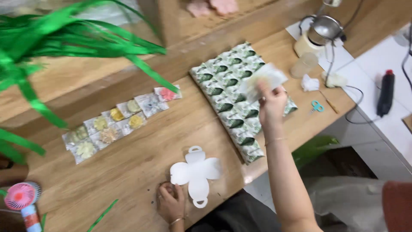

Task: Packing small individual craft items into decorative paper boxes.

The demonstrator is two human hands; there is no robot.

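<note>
Overhead, fingers (262, 92) of the right hand (271, 105) are pinched on a small clear packet (262, 80), blurred by motion, holding it above a stack of leaf-printed paper sheets (231, 103) at the far right of the wooden desk (141, 150). At the near edge, the left hand (171, 203) rests on the desk with its fingers curled loosely together, touching the lower left lobe of a flat white die-cut card blank (196, 173) and gripping nothing. Left of centre, rows of clear packets holding small dried flowers (120, 122) lie side by side. Green ribbon strips (64, 38) hang into view at far left, with a pink handheld fan (22, 197) near the left corner. Farther right sit small blue scissors (316, 106), a black glue gun (385, 92) and a metal pot (324, 30).
</note>
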